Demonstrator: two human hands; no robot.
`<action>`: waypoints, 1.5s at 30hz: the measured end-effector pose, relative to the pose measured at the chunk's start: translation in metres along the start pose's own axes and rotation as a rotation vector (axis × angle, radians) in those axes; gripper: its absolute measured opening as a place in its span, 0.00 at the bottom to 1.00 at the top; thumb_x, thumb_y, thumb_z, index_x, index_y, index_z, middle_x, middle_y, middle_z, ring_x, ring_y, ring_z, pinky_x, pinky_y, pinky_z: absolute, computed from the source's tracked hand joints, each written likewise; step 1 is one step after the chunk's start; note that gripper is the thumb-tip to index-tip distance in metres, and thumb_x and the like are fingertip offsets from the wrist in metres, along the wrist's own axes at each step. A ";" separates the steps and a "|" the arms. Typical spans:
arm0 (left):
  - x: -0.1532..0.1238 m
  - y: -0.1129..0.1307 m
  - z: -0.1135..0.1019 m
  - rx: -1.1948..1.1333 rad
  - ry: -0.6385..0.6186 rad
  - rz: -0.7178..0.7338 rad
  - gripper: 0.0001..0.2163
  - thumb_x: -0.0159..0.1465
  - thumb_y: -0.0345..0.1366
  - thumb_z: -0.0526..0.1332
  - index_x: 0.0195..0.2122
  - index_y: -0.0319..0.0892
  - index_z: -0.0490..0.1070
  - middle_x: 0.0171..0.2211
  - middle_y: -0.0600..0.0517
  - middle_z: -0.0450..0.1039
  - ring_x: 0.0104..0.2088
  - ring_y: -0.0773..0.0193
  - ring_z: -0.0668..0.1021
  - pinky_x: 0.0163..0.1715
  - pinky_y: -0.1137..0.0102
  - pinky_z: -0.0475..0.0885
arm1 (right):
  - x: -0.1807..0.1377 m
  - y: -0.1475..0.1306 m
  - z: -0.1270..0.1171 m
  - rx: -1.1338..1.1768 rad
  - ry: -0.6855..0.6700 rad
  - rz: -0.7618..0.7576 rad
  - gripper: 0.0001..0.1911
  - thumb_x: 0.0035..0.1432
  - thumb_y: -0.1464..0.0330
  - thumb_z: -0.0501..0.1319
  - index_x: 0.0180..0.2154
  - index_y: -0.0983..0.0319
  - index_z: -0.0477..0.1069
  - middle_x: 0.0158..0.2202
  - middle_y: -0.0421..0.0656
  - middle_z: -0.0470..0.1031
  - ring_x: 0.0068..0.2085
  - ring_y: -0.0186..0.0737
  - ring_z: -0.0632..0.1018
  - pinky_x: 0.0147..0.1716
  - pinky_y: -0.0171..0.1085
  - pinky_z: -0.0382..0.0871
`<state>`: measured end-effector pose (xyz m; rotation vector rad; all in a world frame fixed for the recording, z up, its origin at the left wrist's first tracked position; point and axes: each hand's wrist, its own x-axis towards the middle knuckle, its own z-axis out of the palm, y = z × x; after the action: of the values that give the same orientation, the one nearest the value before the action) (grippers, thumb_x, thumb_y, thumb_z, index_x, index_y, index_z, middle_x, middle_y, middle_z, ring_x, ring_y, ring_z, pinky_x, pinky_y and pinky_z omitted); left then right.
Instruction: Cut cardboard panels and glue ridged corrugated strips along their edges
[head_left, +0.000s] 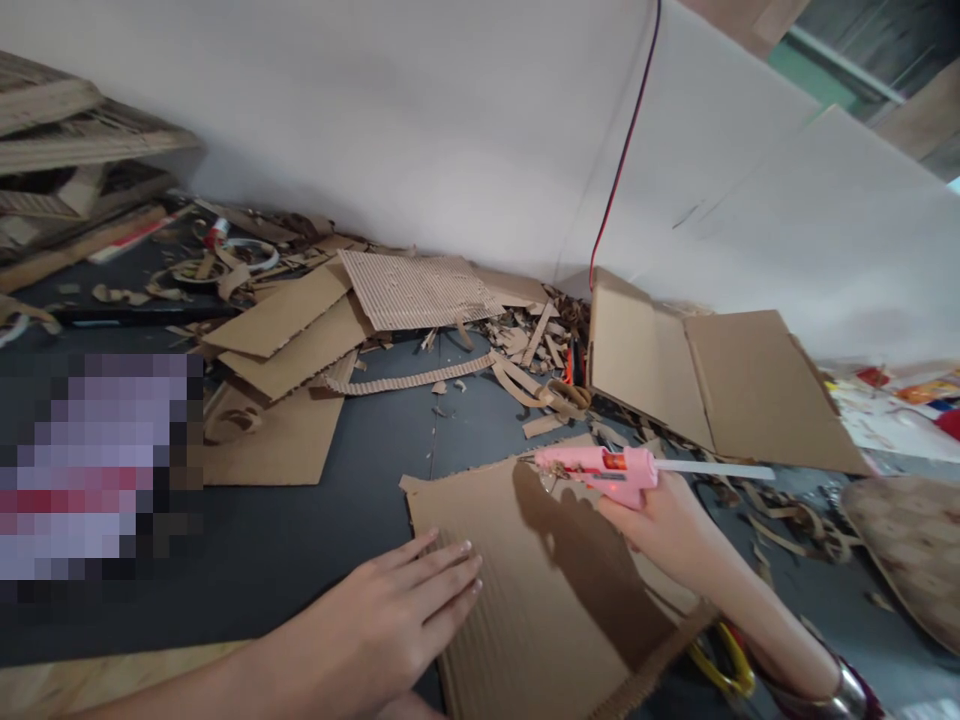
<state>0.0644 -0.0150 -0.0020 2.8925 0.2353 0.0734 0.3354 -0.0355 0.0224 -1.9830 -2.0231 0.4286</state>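
My right hand is wrapped round the handle of a pink hot glue gun, with a white glue stick jutting from its back end. The gun's nozzle points left, above the far part of a brown cardboard sheet, and a dark shadow falls across that sheet. I cannot tell whether the nozzle touches the cardboard. Flat on the sheet's left side rests my left hand, its fingers stretched out and nothing in them. Yellow scissor-like handles show partly under my right forearm.
Cardboard pieces and a ridged corrugated sheet lie at the back left. A folded cardboard leans near the white wall. Torn scraps litter the dark table. A red-and-black cable hangs down the wall.
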 end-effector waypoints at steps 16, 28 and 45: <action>-0.001 0.000 0.004 0.012 0.043 -0.006 0.29 0.60 0.51 0.48 0.50 0.27 0.64 0.52 0.40 0.63 0.51 0.51 0.68 0.47 0.60 0.66 | -0.003 0.011 0.005 0.013 0.028 0.202 0.07 0.47 0.69 0.52 0.25 0.61 0.69 0.15 0.35 0.65 0.17 0.33 0.67 0.18 0.31 0.62; 0.002 0.000 -0.002 -0.104 0.056 -0.046 0.28 0.58 0.51 0.53 0.49 0.28 0.66 0.51 0.39 0.64 0.51 0.51 0.69 0.49 0.62 0.65 | -0.003 0.011 0.004 0.073 0.008 0.102 0.13 0.48 0.72 0.51 0.32 0.57 0.73 0.15 0.36 0.69 0.21 0.38 0.73 0.22 0.33 0.65; 0.001 -0.001 0.001 -0.089 0.035 -0.053 0.29 0.58 0.52 0.51 0.49 0.29 0.66 0.51 0.40 0.63 0.51 0.52 0.68 0.49 0.62 0.66 | -0.006 0.010 -0.003 -0.009 0.088 0.201 0.13 0.47 0.71 0.52 0.34 0.61 0.72 0.19 0.37 0.68 0.20 0.35 0.68 0.20 0.32 0.61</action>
<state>0.0650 -0.0142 -0.0031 2.7962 0.3071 0.1216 0.3462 -0.0408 0.0209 -2.1797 -1.7848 0.3664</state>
